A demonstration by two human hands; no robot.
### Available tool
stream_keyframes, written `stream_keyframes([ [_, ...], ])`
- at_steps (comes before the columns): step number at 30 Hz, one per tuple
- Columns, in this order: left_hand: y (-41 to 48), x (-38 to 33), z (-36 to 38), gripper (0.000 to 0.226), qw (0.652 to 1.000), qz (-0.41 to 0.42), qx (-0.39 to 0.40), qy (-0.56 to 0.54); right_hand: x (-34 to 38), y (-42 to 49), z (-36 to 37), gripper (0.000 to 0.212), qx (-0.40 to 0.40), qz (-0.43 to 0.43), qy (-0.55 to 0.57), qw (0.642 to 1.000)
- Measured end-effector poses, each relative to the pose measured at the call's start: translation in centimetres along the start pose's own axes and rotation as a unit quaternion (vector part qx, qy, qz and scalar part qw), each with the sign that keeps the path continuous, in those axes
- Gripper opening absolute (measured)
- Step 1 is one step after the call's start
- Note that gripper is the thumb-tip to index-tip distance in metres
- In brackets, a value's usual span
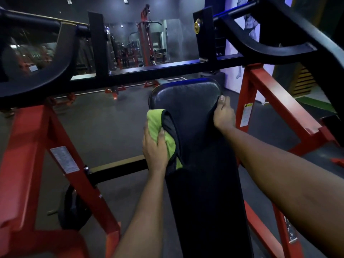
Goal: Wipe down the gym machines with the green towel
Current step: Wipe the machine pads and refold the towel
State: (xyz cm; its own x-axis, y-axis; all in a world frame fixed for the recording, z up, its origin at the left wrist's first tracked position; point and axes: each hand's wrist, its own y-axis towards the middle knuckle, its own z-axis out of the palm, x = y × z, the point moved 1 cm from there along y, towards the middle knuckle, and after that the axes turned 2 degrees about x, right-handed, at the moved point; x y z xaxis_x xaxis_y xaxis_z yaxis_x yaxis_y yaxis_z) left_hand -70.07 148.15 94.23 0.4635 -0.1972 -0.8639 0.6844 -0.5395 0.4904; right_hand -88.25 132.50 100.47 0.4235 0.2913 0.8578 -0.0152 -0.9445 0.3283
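Note:
A long black padded bench (197,138) runs away from me between the red legs of a gym machine. My left hand (154,148) grips a bunched green towel (155,121) with a black edge and presses it against the pad's left side. My right hand (223,113) holds the pad's right edge near its far end, thumb on top and fingers curled under the rim.
A black crossbar (167,71) spans the machine just beyond the pad. Red frame legs stand at left (61,138) and right (279,101). Curved black lever arms rise on both sides. A black weight plate (74,209) hangs low left. Dark rubber floor and more machines lie behind.

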Motion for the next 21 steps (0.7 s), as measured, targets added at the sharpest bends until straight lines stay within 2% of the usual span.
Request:
stream_keyframes([
  [2,-2.9,1.5,-0.6,0.054,0.999,-0.028,0.008,-0.036,-0.1,0.1,-0.2,0.048,0.007,0.002,0.012,1.0],
  [4,-3.5,1.6,-0.8,0.057,0.997,-0.058,0.02,-0.043,-0.2,0.3,-0.4,0.049,0.034,0.004,0.041,0.999],
  [6,-1.8,0.5,-0.6,0.079,0.998,-0.064,0.022,-0.02,-0.9,0.3,-0.6,0.053,0.059,0.009,0.073,0.996],
  [8,0.7,-1.9,-0.4,0.095,0.998,-0.044,0.036,0.01,-2.1,-0.7,-0.8,0.052,0.048,0.032,0.092,0.994],
  [10,2.8,-3.9,0.1,0.091,0.997,-0.009,0.04,0.066,-4.1,-2.6,-0.9,0.047,0.026,0.062,0.089,0.994],
  [12,3.6,-4.7,0.5,0.082,0.994,0.008,0.01,0.11,-6.0,-4.6,-0.9,0.049,0.045,0.088,0.091,0.991],
  [17,1.5,-2.8,0.8,0.057,0.993,0.002,-0.054,0.107,-7.0,-5.5,-0.4,0.051,0.057,0.093,0.075,0.991],
  [21,-4.4,0.9,0.1,0.065,0.994,-0.015,-0.043,0.102,-7.0,-6.0,-0.3,0.05,0.049,0.08,0.051,0.994],
])
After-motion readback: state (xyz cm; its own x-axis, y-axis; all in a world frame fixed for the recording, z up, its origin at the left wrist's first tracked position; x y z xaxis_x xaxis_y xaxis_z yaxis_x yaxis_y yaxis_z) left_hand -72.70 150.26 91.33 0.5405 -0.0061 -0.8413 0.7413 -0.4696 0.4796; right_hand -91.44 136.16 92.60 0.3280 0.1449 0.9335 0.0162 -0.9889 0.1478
